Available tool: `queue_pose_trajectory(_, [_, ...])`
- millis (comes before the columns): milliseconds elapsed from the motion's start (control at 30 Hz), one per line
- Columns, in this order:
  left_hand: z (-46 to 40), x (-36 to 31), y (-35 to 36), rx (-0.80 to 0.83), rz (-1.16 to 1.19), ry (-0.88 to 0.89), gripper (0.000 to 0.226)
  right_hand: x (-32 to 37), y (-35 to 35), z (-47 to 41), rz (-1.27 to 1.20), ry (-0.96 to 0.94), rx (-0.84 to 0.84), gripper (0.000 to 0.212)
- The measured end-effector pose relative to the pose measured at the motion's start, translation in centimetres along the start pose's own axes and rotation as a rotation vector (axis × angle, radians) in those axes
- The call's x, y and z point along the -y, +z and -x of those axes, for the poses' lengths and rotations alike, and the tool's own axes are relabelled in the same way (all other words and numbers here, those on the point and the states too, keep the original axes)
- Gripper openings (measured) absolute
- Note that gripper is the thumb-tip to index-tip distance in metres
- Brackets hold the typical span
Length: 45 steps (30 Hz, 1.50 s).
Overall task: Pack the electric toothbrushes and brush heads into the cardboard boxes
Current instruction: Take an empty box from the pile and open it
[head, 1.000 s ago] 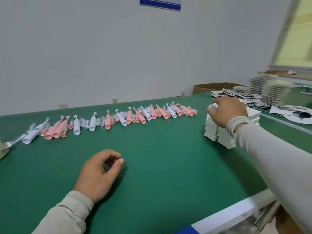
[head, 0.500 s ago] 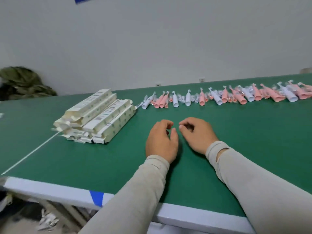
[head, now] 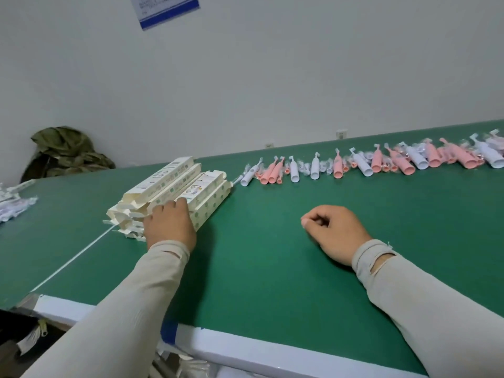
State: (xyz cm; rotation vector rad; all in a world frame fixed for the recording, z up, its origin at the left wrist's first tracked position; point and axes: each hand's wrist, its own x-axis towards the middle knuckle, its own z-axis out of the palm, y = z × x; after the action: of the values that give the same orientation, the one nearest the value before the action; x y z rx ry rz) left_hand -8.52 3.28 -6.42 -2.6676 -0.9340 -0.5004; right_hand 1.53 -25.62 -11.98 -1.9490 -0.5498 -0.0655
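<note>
A stack of long white cardboard boxes (head: 191, 184) with open end flaps lies on the green table, left of centre. My left hand (head: 170, 226) is on the stack's near end, fingers curled over a box there; the fingertips are partly hidden. My right hand (head: 335, 233) rests on the bare green mat to the right, fingers loosely curled, holding nothing. A row of pink and white electric toothbrushes (head: 365, 165) runs along the far side of the table. Small brush heads in clear wrappers (head: 304, 169) lie among them.
A pile of clear-wrapped white items (head: 13, 205) sits at the table's far left. An olive green cloth bundle (head: 65, 154) lies against the wall behind. The table's white front edge (head: 245, 347) carries a patch of blue tape (head: 169, 330).
My left hand has moved left from the middle of the table onto the box stack. My right hand stays on the mat. The view has swung slightly right.
</note>
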Motion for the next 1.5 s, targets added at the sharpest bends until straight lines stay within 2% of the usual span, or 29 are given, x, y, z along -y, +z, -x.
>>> queue_pose_trajectory(133, [-0.5, 0.3, 0.9, -0.064, 0.083, 0.079, 0.037, 0.0, -0.2, 0.2, 0.001, 0.005, 0.003, 0.017])
queue_pose_trajectory(300, [-1.1, -0.2, 0.5, -0.038, 0.142, 0.077, 0.03, -0.1, -0.3, 0.2, -0.011, 0.01, 0.012, 0.017])
queue_pose_trajectory(500, [-1.3, -0.8, -0.2, -0.046, 0.348, -0.021, 0.022, -0.2, 0.0, 0.0, -0.028, 0.016, 0.009, 0.016])
queue_pose_trajectory(667, [-0.7, -2.6, -1.5, -0.158, 0.785, -0.184, 0.018, -0.1, 0.1, -0.2, -0.053, 0.017, -0.014, 0.016])
queue_pose_trajectory(767, [0.5, -5.3, -3.0, -0.309, 1.01, -0.155, 0.011, 0.1, 0.2, -0.2, -0.086, 0.028, -0.057, 0.014])
queue_pose_trajectory(867, [2.0, -9.6, -4.8, -0.375, 1.285, -0.083, 0.014, 1.0, -0.4, -0.3, -0.325, 0.083, -0.126, 0.011])
queue_pose_trajectory(933, [3.2, -13.3, -5.2, -0.273, 1.441, -0.026, 0.022, 1.6, -1.1, -0.3, -0.526, 0.147, -0.135, 0.017])
queue_pose_trajectory(1000, [4.2, -16.9, -5.0, -0.081, 1.597, 0.022, 0.023, 1.8, -2.1, -0.4, -0.611, 0.202, -0.145, 0.016])
queue_pose_trajectory(1100, [5.0, -20.6, -4.2, 0.231, 1.725, 0.05, 0.032, 1.2, -3.8, -0.8, -0.465, 0.313, -0.214, 0.009])
queue_pose_trajectory(1200, [5.6, -22.1, -2.9, 0.417, 1.805, 0.043, 0.032, -0.3, -5.8, -1.0, -0.37, 0.33, -0.226, 0.012])
queue_pose_trajectory(1300, [5.9, -22.5, -2.0, 0.587, 1.924, 0.091, 0.03, -1.2, -6.9, -1.0, -0.504, 0.308, -0.183, 0.015])
queue_pose_trajectory(1400, [5.4, -22.0, -1.7, 0.859, 2.123, 0.14, 0.057, -1.0, -6.8, -1.0, -0.671, 0.305, -0.073, 0.019])
queue_pose_trajectory(1500, [4.6, -21.6, -2.0, 0.992, 2.293, 0.0, 0.071, -0.6, -6.5, -0.3, -0.683, 0.297, 0.085, 0.024])
